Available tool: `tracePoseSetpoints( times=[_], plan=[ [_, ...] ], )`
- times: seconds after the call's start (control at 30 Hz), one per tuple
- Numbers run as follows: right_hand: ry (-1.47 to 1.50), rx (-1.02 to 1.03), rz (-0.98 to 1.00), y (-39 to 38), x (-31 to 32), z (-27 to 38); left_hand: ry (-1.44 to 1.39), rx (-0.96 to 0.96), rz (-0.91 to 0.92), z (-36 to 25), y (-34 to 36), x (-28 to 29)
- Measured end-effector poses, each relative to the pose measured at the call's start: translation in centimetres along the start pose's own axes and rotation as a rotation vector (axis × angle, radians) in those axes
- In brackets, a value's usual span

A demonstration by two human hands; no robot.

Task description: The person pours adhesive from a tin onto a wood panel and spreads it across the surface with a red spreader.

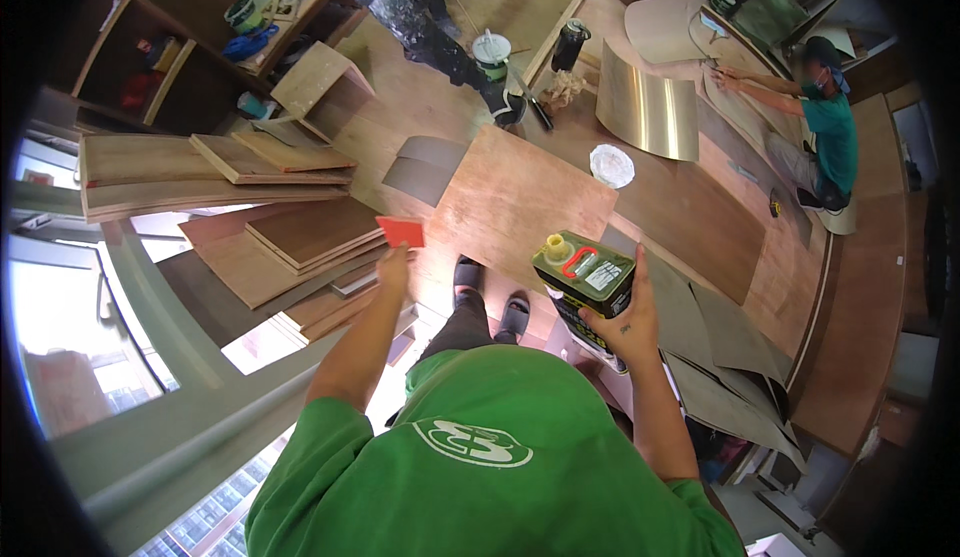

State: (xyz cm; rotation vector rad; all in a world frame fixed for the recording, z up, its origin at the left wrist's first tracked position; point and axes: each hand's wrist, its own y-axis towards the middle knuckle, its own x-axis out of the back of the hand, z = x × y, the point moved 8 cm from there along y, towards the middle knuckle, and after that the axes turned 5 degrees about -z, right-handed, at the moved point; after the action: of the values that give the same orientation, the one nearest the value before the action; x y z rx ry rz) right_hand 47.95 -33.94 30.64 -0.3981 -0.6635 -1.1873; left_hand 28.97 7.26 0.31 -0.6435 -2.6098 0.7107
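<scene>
My left hand (395, 265) is closed on the lower edge of a flat red spreader (403, 231), held out beside the near-left edge of a plywood board (515, 192). My right hand (628, 322) grips a dark rectangular can (577, 282) from its right side. The can has a green top, a yellow spout (556, 247) and a red carrying handle (579, 263). It is held over the board's near-right corner and looks slightly tilted. Past the board's far-right edge sits a white bowl-like dish (612, 166).
Stacked wooden panels (290, 237) lie at the left. A curved shiny metal sheet (650, 107) stands beyond the dish, with thin sheets (720, 337) at the right. A co-worker (830, 127) crouches far right; another person's legs (420, 27) and a bucket (491, 52) are ahead.
</scene>
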Motion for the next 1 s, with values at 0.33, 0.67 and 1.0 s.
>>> tracePoseSetpoints(
  times=[0.33,0.67,1.0],
  plan=[
    [0.117,-0.119,0.19,4.5,-5.1,-2.8,0.796,-0.075,0.196,6.9,5.9,8.3],
    [-0.077,0.0,0.08,7.9,-7.0,-0.4,1.091,-0.201,0.392,2.5,7.6,6.7],
    [0.012,-0.123,0.171,10.8,-7.8,2.9,1.269,-0.366,0.365,1.5,11.9,8.0]
  ],
)
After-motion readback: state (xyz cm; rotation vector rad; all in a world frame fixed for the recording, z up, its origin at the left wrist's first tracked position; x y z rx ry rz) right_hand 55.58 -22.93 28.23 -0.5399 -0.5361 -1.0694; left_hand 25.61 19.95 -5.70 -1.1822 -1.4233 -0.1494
